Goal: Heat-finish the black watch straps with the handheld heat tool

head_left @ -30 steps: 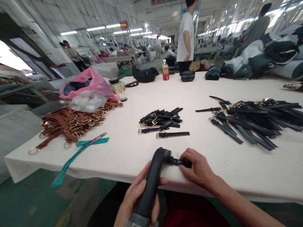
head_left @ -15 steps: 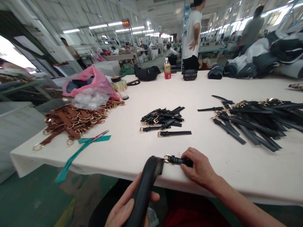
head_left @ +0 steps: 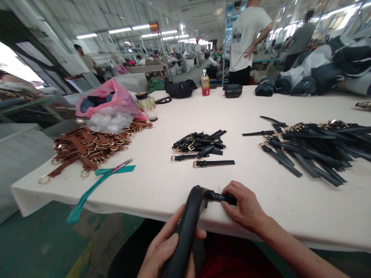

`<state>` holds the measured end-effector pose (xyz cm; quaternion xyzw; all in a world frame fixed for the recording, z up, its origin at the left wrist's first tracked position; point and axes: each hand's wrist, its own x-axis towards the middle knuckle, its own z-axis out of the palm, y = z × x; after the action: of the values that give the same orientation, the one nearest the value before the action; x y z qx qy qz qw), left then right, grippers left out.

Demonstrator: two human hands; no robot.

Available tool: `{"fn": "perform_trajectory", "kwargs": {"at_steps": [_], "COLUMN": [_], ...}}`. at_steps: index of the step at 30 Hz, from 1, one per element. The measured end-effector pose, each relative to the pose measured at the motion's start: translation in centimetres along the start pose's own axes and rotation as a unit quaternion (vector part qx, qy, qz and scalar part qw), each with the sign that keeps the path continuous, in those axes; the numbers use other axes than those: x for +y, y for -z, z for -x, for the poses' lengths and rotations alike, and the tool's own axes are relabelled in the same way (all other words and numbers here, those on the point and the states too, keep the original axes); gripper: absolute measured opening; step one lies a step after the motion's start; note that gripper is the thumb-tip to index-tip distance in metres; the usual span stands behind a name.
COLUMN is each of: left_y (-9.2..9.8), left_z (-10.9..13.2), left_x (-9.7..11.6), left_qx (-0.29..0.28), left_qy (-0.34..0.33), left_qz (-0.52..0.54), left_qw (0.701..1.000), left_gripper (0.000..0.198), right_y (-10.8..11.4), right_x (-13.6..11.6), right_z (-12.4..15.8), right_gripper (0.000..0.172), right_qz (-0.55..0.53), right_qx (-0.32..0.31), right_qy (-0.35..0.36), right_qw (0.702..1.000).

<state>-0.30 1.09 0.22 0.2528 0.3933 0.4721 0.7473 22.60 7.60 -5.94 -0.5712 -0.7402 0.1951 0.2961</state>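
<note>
My left hand (head_left: 165, 247) is wrapped round the handle of a black, curved handheld device (head_left: 185, 227); its exact kind I cannot make out. The head of this device covers the buckle end of a short black buckle strap (head_left: 216, 195) near the table's front edge. Fingers of my right hand (head_left: 243, 202) pinch that strap's other end against the table and hide part of it. Beyond them lies a small pile of black buckle straps (head_left: 199, 144), with a single strap (head_left: 214, 163) laid straight in front of it.
A bigger heap of black straps (head_left: 315, 143) spreads on the right. Brown straps with gold rings (head_left: 89, 144), a pink bag (head_left: 110, 100) and scissors (head_left: 120, 166) on teal ribbon (head_left: 89, 197) occupy the left. A bottle (head_left: 205, 83) stands at the back, near a standing person (head_left: 246, 38).
My left hand has moved the black device right and slightly up, so its head now covers the buckle that showed before. My right hand stays put. A person behind the table has shifted.
</note>
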Motion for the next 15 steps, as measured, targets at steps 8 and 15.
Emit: {"fn": "perform_trajectory", "kwargs": {"at_steps": [8, 15], "left_y": [-1.5, -1.5], "left_z": [-1.8, -2.1], "left_x": [1.7, 1.7], "left_qx": [0.009, -0.019], "left_qy": [0.058, 0.029], "left_qz": [-0.036, -0.048], "left_qw": [0.998, 0.998], "left_gripper": [0.051, 0.054], "right_y": [-0.1, -0.1], "right_x": [0.1, 0.0], "right_z": [0.0, 0.0], "right_gripper": [0.011, 0.009], "right_qz": [0.004, 0.005], "right_qx": [0.0, -0.004], "right_qy": [0.001, -0.006], "right_qw": [1.0, 1.0]}}
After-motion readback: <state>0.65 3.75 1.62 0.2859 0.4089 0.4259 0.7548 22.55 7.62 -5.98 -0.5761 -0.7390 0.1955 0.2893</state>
